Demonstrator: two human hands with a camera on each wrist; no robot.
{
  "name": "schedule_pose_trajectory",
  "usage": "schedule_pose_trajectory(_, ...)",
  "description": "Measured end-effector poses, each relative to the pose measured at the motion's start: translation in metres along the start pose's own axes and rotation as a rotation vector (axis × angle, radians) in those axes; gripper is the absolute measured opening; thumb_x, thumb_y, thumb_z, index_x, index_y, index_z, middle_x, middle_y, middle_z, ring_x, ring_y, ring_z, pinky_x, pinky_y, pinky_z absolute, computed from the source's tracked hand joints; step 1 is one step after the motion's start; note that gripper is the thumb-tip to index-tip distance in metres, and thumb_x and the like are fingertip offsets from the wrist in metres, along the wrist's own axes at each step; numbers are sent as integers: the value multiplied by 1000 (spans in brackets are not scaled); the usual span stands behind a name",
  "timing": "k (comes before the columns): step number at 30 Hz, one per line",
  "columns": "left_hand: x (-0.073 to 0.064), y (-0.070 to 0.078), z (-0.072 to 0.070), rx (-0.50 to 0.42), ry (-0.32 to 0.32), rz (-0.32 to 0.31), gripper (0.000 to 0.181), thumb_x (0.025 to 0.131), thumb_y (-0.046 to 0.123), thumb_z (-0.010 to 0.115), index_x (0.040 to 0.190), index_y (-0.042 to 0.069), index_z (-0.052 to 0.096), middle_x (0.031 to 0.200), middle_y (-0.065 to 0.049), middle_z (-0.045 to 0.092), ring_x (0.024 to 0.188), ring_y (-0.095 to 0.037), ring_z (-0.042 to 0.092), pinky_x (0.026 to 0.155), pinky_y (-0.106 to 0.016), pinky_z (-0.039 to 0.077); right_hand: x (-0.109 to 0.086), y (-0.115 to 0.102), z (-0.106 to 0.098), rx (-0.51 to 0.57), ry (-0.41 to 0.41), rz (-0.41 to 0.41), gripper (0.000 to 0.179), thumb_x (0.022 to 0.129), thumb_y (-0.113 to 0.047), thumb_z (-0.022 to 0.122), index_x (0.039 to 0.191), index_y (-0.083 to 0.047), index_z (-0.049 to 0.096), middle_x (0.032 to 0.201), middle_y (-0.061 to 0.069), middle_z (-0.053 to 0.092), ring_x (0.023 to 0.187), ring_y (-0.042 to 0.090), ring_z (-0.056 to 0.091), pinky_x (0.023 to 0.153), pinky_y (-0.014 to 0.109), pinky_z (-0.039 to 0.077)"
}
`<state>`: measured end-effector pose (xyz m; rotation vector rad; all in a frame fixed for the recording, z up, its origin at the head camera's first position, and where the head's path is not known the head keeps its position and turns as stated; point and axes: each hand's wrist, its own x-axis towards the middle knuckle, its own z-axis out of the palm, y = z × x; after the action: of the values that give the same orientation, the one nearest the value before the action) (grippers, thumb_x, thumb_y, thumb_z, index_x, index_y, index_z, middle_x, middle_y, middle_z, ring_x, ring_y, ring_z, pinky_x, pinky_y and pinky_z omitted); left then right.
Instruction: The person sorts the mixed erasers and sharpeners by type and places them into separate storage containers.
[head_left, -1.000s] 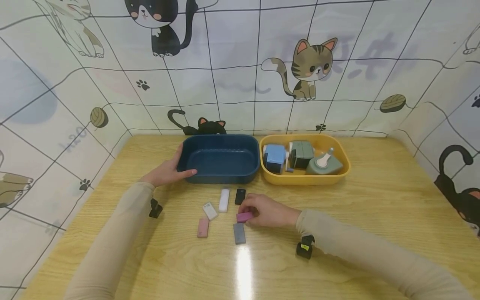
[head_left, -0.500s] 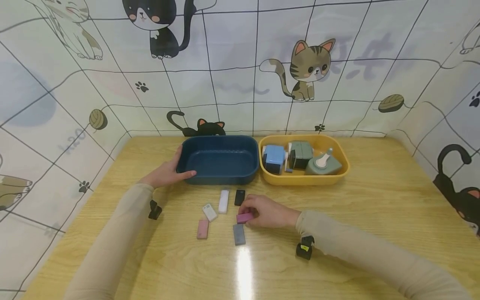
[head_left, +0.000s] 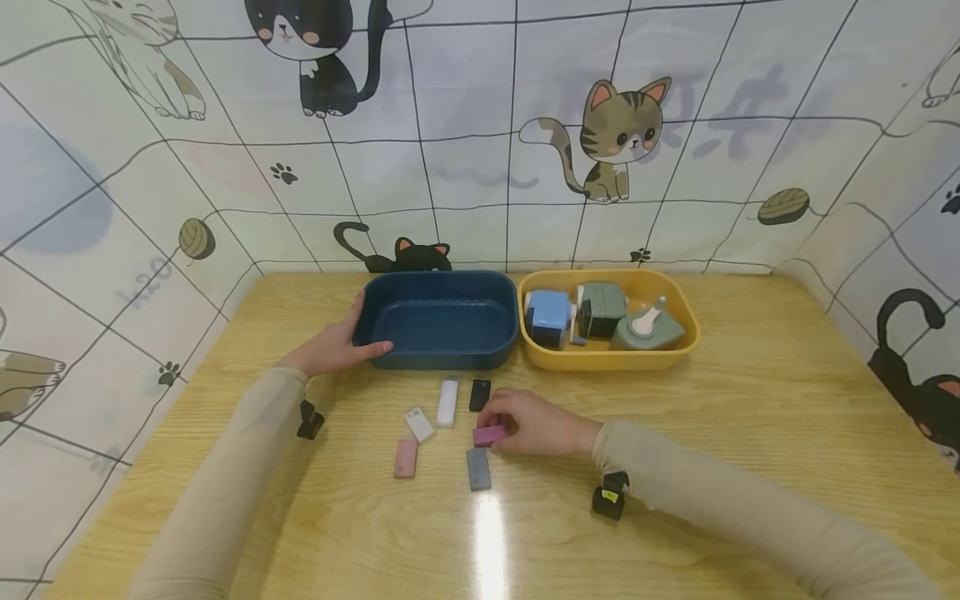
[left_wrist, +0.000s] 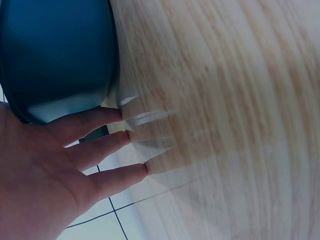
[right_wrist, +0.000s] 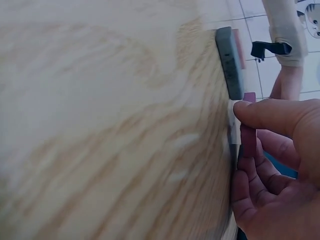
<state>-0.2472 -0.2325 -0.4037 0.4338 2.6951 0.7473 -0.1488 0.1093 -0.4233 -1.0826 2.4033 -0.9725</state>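
Magenta block (head_left: 489, 436) between black block (head_left: 480, 395) and grey block (head_left: 478, 469). I judge it light, firm, slightly rubbery, hard to break; best pinched across long sides. Right hand (head_left: 528, 423) pinches it. Left hand (head_left: 330, 348), fingers straight, at left end of blue tray (head_left: 446, 362). I see no shift since earlier frame.

Left forearm (head_left: 228, 467) extended forward and angled inward, left hand (head_left: 332, 345) with fingers (left_wrist: 102, 147) straight and spread, left thumb (head_left: 373, 348) set apart, right forearm (head_left: 720, 487) slanted inward, right hand (head_left: 538, 423) in pinch grip, right thumb (right_wrist: 272, 114) opposing curled fingers
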Motion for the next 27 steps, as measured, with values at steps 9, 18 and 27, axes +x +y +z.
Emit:
schedule_pose_trajectory(9,1,-1,0,15,6,-3,111,88,62,57,152,14,-20,155,-29,8,136,-49,25,108,-58,25,1,0,-4,28,41,16,26,80,-5,76,105,-8,69,95,-5,59,85,12,52,76,27,47)
schedule_pose_trajectory(18,-1,-1,0,9,8,3,111,89,61,57,152,12,-19,156,-28,6,137,-48,23,109,-56,23,4,-4,-14,5,95,23,26,80,-5,77,104,-9,70,95,-5,57,87,13,51,77,27,48)
schedule_pose_trajectory(27,0,-1,0,22,7,9,111,88,62,57,152,13,-20,156,-29,7,136,-49,25,109,-57,24,5,-15,-31,53,151,36,26,82,-2,74,107,-8,69,97,-1,58,88,16,55,79,28,50)
